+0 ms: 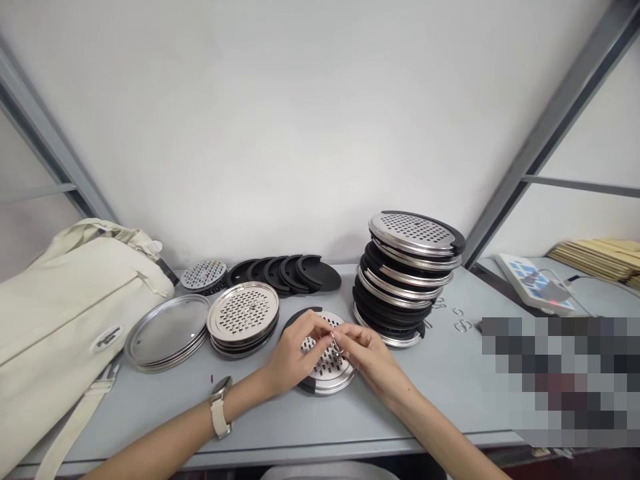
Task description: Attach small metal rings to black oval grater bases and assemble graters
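Note:
My left hand (296, 352) and my right hand (374, 359) meet over a round perforated metal disc (334, 383) with a black crescent-shaped rim piece. Pinched between the fingertips of both hands is a small shiny metal ring (337, 347); its exact shape is partly hidden by the fingers. The disc lies flat on the table beneath them. Left of it stands a stack of perforated metal discs (243, 312). Similar metal rings (463, 326) lie on the table to the right.
A tall stack of black-rimmed discs (410, 267) rises at the back right. Black crescent pieces (285, 272) lean in a row near the wall. Plain metal lids (167, 330) and a cream bag (75, 320) occupy the left. Farther right are a white-and-blue box (535, 283) and brown sheets (600, 257).

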The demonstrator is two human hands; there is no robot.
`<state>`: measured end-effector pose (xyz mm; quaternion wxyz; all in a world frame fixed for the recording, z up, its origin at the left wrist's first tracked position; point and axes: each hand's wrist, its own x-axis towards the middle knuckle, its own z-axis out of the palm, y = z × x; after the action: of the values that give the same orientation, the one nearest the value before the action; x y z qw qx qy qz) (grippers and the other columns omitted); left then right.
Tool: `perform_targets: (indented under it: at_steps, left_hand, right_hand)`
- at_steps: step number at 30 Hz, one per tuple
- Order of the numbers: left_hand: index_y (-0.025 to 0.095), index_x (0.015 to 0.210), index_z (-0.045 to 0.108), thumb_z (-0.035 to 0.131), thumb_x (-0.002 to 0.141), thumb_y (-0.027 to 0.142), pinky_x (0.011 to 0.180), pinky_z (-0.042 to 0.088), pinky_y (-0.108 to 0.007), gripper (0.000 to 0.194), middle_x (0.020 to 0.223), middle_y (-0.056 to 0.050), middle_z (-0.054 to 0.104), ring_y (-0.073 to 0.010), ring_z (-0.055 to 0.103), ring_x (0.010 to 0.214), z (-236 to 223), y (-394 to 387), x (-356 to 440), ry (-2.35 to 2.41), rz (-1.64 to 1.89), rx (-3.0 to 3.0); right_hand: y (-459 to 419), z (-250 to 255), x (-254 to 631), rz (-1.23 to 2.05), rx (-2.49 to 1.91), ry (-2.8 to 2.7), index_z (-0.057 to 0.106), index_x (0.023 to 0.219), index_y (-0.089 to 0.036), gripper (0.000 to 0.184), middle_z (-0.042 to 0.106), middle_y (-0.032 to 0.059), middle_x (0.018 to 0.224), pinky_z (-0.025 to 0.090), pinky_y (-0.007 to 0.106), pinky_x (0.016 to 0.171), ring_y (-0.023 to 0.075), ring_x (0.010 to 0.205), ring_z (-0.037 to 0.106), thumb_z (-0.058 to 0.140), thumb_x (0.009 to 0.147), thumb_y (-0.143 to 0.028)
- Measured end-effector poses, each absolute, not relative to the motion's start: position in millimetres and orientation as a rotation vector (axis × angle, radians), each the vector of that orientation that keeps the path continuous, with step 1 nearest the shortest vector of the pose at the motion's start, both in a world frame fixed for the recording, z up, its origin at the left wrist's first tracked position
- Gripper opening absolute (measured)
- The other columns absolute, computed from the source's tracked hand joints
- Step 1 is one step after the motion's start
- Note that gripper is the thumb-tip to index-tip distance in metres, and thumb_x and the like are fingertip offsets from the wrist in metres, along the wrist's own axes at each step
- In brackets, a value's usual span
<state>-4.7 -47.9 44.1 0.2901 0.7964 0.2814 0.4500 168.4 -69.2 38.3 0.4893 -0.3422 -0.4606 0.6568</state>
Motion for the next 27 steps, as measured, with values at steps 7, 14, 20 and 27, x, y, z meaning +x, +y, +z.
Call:
perform_targets:
  at_steps: [7, 14, 20, 27]
  left_hand:
    - [0.016, 0.089, 0.054, 0.057, 0.089, 0.029, 0.070, 0.047, -0.024, 0.013, 0.081, 0.000, 0.056, -0.0114, 0.057, 0.075, 42, -40, -4, 0.759, 1.189, 1.663]
    - [0.015, 0.094, 0.049, 0.055, 0.090, 0.032, 0.059, 0.047, -0.022, 0.018, 0.081, -0.002, 0.060, -0.0110, 0.059, 0.069, 44, -36, -5, 0.684, 1.165, 1.466]
    - [0.018, 0.098, 0.049, 0.049, 0.093, 0.035, 0.054, 0.042, -0.019, 0.019, 0.083, -0.001, 0.059, -0.0083, 0.055, 0.063, 37, -31, -7, 0.782, 1.161, 1.285]
    - [0.017, 0.091, 0.054, 0.049, 0.093, 0.037, 0.071, 0.048, -0.025, 0.020, 0.080, -0.001, 0.059, -0.0113, 0.058, 0.071, 37, -27, -8, 0.839, 1.124, 1.205]
  right_hand:
    - [-66, 35, 166, 1.614, -0.814, -0.948, 0.070, 0.086, -0.018, 0.028, 0.064, -0.0001, 0.076, 0.043, 0.022, 0.071, 0.0104, 0.070, 0.055, 0.082, 0.069, -0.037]
    - [-69, 37, 166, 1.349, -0.961, -1.142, 0.066, 0.087, -0.020, 0.024, 0.066, 0.0022, 0.080, 0.046, 0.027, 0.075, 0.0160, 0.079, 0.059, 0.076, 0.075, -0.039]
    - [-73, 30, 165, 1.231, -1.110, -1.269, 0.067, 0.084, -0.021, 0.020, 0.066, 0.0029, 0.076, 0.048, 0.029, 0.070, 0.0184, 0.075, 0.061, 0.075, 0.076, -0.038]
    - [-44, 45, 155, 1.144, -1.133, -1.408, 0.066, 0.095, -0.022, 0.015, 0.068, 0.0050, 0.084, 0.049, 0.030, 0.076, 0.0207, 0.083, 0.063, 0.066, 0.085, -0.034]
